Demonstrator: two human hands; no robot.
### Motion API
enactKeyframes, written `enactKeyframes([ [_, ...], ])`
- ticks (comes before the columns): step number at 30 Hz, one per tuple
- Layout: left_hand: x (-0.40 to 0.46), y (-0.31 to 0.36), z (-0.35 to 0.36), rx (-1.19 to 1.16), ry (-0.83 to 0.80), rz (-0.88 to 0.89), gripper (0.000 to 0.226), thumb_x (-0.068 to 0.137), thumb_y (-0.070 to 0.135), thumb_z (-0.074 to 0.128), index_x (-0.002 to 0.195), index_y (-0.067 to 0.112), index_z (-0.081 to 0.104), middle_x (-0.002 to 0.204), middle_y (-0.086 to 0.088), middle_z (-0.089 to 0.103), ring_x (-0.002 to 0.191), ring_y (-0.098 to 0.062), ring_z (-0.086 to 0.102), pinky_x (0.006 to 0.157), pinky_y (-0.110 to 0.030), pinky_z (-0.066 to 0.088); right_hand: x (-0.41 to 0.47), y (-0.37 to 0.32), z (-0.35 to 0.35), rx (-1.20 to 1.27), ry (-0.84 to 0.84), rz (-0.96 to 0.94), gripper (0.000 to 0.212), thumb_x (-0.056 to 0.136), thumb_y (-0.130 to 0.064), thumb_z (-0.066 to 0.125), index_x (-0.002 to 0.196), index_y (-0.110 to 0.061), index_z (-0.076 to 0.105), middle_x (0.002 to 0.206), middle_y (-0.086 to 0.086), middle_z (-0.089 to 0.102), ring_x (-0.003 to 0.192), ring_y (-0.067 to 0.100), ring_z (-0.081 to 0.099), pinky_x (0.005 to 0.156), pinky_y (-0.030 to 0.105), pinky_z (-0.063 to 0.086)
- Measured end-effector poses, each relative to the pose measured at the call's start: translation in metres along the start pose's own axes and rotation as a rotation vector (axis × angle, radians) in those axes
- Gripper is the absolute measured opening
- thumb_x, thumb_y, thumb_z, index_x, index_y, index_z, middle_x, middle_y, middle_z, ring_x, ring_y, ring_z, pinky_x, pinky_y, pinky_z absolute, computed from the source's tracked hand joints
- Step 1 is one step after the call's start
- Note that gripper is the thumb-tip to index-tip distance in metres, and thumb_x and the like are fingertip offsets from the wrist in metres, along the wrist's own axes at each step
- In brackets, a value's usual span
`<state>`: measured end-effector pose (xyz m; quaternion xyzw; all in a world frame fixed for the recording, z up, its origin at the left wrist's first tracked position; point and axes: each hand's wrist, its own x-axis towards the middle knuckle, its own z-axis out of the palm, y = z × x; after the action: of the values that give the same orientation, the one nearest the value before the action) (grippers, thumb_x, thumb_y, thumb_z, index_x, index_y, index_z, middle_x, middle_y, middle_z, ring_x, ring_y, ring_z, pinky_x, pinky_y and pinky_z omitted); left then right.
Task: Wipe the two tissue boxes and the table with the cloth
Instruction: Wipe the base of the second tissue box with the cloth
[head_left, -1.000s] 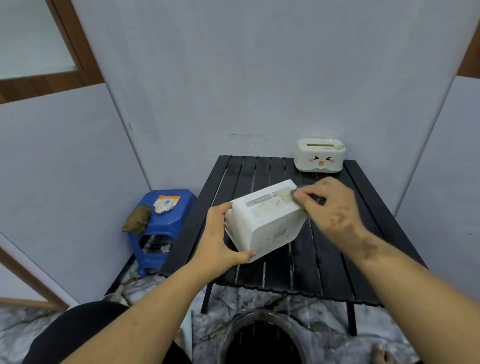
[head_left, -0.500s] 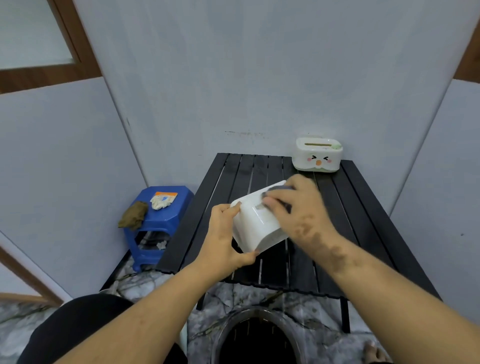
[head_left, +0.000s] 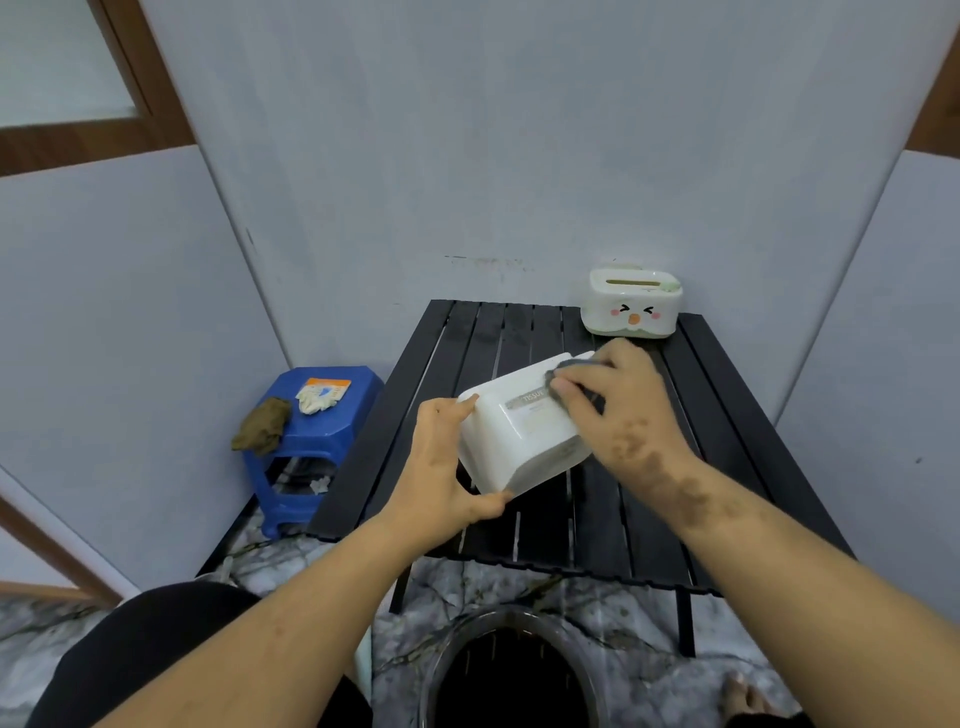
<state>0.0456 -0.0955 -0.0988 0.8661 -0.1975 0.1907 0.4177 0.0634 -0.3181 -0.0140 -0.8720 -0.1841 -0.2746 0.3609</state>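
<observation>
Left hand (head_left: 441, 467) is clamped on the near-left end of the white tissue box (head_left: 524, 431), thumb underneath at the near edge, fingers up along the side. The box is tipped over and held above the black slatted table (head_left: 519, 332); can't tell whether its far corner touches the slats. Right hand (head_left: 618, 400) is curled over the far-right end of the box, fingers pressing a grey cloth (head_left: 571, 366) against it. Only a sliver of the cloth peeks out past the fingertips, the rest is hidden under the hand.

Beyond the right hand, at the far right corner of the table against the wall, sits the second tissue box (head_left: 631, 304), the one with the little squinty face, upright and well apart from both hands.

Off to the left of the left hand there's a blue plastic stool (head_left: 306, 441) with a brown rag (head_left: 262, 423) drooping over its edge and a pale glove (head_left: 314, 400) on top of an orange card. Nearer than both wrists, down on the marble floor, a round dark bin (head_left: 511, 675) sits just in front of the table edge.
</observation>
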Motion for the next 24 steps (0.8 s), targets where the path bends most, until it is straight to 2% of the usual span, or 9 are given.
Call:
enactKeyframes([
  [3,0.004,0.004,-0.004,-0.077,0.022,-0.082,0.102,0.059,0.027,0.095,0.124,0.068,0.027,0.132,0.011,0.034,0.13,-0.011,0.042,0.105,-0.02,0.038,-0.006,0.002,-0.001,-0.005,-0.12,-0.171,0.014,0.089,-0.026,0.068,0.099,-0.02,0.076,0.091,-0.001,0.054,0.092,0.017,0.049,0.084,0.019,0.039],
  [6,0.008,0.007,-0.009,-0.136,-0.003,-0.169,0.098,0.059,0.025,0.096,0.122,0.066,0.032,0.133,0.018,0.036,0.127,0.0,0.042,0.099,-0.017,0.04,0.001,0.023,-0.016,0.027,-0.022,-0.019,0.012,0.088,-0.029,0.069,0.097,-0.026,0.076,0.092,-0.005,0.057,0.088,0.013,0.054,0.08,0.021,0.045],
  [8,0.012,0.01,-0.012,-0.202,-0.027,-0.224,0.095,0.061,0.02,0.097,0.121,0.062,0.036,0.133,0.017,0.041,0.121,0.008,0.045,0.089,-0.012,0.046,0.002,0.038,-0.025,0.054,0.065,0.12,0.008,0.088,-0.029,0.069,0.094,-0.034,0.072,0.092,-0.006,0.061,0.083,0.006,0.057,0.073,0.009,0.043],
  [11,0.017,0.014,-0.016,-0.314,-0.047,-0.297,0.093,0.065,0.014,0.097,0.125,0.055,0.039,0.129,0.011,0.05,0.114,-0.003,0.056,0.078,-0.014,0.055,0.001,0.045,-0.029,0.118,0.164,0.19,0.011,0.089,-0.027,0.067,0.096,-0.035,0.068,0.094,-0.005,0.063,0.081,-0.003,0.056,0.068,0.003,0.041],
  [17,0.022,0.017,-0.02,-0.456,-0.102,-0.407,0.104,0.07,0.02,0.094,0.145,0.057,0.032,0.126,0.0,0.058,0.109,-0.024,0.067,0.082,-0.042,0.064,0.002,0.038,-0.011,0.195,0.181,0.219,0.033,0.089,-0.021,0.068,0.122,-0.017,0.063,0.112,-0.002,0.048,0.095,0.004,0.056,0.079,0.003,0.045],
  [21,0.024,0.017,-0.021,-0.487,-0.14,-0.455,0.108,0.067,0.028,0.092,0.148,0.062,0.029,0.128,-0.006,0.059,0.105,-0.026,0.071,0.087,-0.047,0.063,0.004,0.035,-0.005,0.166,0.188,0.199,0.037,0.09,-0.019,0.067,0.126,-0.014,0.06,0.12,-0.003,0.041,0.104,0.007,0.052,0.088,0.012,0.048],
  [24,0.025,0.017,-0.018,-0.537,-0.177,-0.477,0.104,0.064,0.034,0.091,0.143,0.07,0.032,0.128,-0.011,0.059,0.104,-0.033,0.071,0.086,-0.051,0.062,0.002,0.029,0.005,0.028,0.194,0.115,0.034,0.091,-0.019,0.064,0.124,-0.013,0.061,0.124,-0.003,0.039,0.115,0.018,0.043,0.095,0.034,0.049],
])
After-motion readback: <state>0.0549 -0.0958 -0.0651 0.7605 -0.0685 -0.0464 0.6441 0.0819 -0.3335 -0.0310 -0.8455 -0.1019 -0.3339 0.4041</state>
